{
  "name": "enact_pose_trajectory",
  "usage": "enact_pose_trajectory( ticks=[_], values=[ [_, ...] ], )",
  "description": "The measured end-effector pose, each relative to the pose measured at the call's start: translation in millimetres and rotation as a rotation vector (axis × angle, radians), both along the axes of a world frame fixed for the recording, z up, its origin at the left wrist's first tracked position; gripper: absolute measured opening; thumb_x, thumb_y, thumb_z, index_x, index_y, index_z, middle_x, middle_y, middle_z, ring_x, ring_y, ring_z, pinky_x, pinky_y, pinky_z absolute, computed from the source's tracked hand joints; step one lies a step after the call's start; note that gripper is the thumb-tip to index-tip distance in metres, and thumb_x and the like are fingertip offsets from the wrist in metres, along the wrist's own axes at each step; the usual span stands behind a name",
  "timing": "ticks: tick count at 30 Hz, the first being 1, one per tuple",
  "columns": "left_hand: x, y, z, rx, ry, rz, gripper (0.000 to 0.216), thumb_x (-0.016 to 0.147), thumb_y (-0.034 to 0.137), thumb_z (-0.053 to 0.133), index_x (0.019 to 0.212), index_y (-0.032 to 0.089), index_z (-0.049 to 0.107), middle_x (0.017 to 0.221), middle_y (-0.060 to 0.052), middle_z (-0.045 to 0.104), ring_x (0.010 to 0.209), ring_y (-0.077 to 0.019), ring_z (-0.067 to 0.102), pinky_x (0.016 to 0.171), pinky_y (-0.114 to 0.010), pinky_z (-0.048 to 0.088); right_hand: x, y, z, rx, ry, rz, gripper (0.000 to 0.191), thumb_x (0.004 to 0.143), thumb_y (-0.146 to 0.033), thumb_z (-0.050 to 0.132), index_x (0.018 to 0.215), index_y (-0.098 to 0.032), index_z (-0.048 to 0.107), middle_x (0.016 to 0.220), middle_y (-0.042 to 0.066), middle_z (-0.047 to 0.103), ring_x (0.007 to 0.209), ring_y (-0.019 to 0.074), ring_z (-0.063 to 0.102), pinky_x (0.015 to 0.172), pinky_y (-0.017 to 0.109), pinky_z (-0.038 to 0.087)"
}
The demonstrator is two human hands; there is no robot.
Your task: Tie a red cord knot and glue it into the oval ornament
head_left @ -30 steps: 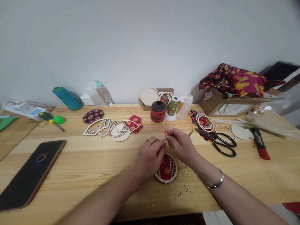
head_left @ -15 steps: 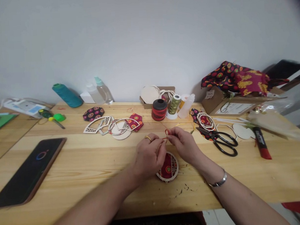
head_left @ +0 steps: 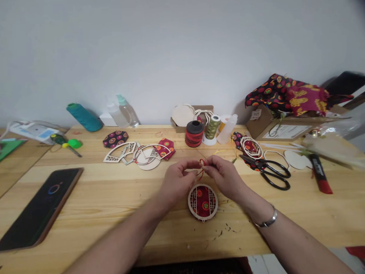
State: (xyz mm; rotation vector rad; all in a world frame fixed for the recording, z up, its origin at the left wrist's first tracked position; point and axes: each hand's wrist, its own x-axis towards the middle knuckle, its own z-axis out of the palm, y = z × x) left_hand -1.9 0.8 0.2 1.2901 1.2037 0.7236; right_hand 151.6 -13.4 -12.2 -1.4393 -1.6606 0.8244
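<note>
Between my two hands is a thin red cord [head_left: 202, 162], bent into a small loop. My right hand [head_left: 221, 173] pinches it between thumb and fingertips. From the other side, my left hand [head_left: 181, 180] has its thumb and forefinger curved round the cord's lower strand, apparently pinching it. Just below the hands, a round ornament [head_left: 202, 202] lies flat on the wooden table, with a pale lattice frame over dark red patterned fabric and a tiny ring at its near edge. The cord's far end is too fine to follow.
Black-handled scissors [head_left: 275, 173] and a red-and-black glue tube [head_left: 320, 174] lie to the right. Behind the hands stand a red-and-black thread spool [head_left: 194, 133] and an olive one [head_left: 212, 129]. Pale frame pieces [head_left: 120, 152] lie left of centre, a phone [head_left: 38, 208] further left.
My left hand has shifted slightly left and its fingers have opened out from a tight grip, uncovering the whole round ornament. My right hand keeps its pinch on the cord loop.
</note>
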Motion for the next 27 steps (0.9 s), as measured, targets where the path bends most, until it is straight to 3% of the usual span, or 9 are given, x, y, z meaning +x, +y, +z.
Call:
enact_pose_trajectory(
  ticks=[4,10,16,21,27],
  values=[
    [2.2,1.8,0.4,-0.041,-0.107,-0.104,0.027,0.069,0.018,0.058,0.093,0.013,0.067,0.088,-0.007,0.07,0.057,-0.0093,0.053,0.055,-0.023,0.041,-0.6,0.3,1.5,-0.004,0.002,0.012,0.008,0.079,-0.016,0.05,0.074,-0.018,0.056,0.069,0.0,0.061,0.065,0.0128,0.052,0.061,0.024,0.04],
    [0.3,2.6,-4.0,0.021,-0.087,-0.123,0.022,0.068,0.018,0.058,0.087,0.011,0.068,0.08,-0.007,0.069,0.071,-0.0144,0.058,0.066,-0.026,0.044,-0.1,0.6,2.6,0.004,0.004,0.042,0.009,0.079,-0.016,0.051,0.073,-0.018,0.057,0.068,0.001,0.061,0.064,0.0127,0.053,0.062,0.024,0.041],
    [-3.0,2.2,-3.4,0.108,-0.036,-0.15,0.016,0.073,0.022,0.056,0.073,0.014,0.07,0.059,0.002,0.058,0.056,-0.0103,0.047,0.055,-0.022,0.036,0.8,0.4,-0.5,0.004,0.015,0.04,0.007,0.079,-0.018,0.053,0.073,-0.018,0.058,0.068,0.0,0.061,0.065,0.0124,0.053,0.062,0.024,0.04],
    [-4.4,3.9,1.9,-0.002,-0.1,-0.119,0.015,0.07,0.024,0.063,0.075,0.014,0.072,0.056,0.004,0.056,0.053,-0.0086,0.042,0.052,-0.022,0.031,3.3,1.8,1.9,-0.037,0.09,0.053,0.006,0.078,-0.019,0.054,0.073,-0.018,0.058,0.065,-0.002,0.057,0.06,0.0107,0.048,0.058,0.023,0.039],
    [-6.4,6.3,-3.2,-0.148,-0.227,-0.147,0.015,0.068,0.028,0.067,0.075,0.016,0.073,0.048,0.006,0.05,0.046,-0.0058,0.034,0.047,-0.021,0.024,6.9,3.9,7.8,-0.193,0.281,0.138,0.011,0.076,-0.026,0.057,0.077,-0.016,0.059,0.063,-0.003,0.052,0.055,0.0086,0.042,0.053,0.023,0.035]
  ],
)
